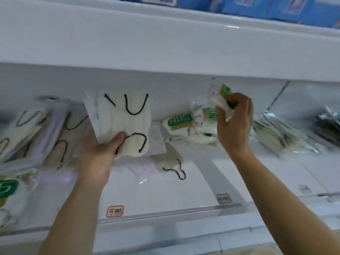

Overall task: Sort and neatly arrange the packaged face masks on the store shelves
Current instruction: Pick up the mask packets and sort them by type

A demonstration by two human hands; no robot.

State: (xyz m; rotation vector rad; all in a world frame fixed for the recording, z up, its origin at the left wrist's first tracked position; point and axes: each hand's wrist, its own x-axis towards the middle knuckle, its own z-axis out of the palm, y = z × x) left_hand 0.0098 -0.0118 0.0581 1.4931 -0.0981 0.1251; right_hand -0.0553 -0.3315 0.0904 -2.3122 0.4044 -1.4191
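Hands: left grips cream mask packet; right grips green-labelled packet.

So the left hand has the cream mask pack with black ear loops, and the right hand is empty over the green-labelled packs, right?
Not quite. The left hand does hold the cream mask pack with black ear loops, but the right hand is not empty: the head view shows its fingers curled round a green-labelled pack, lifted above the other green-labelled packs on the shelf.
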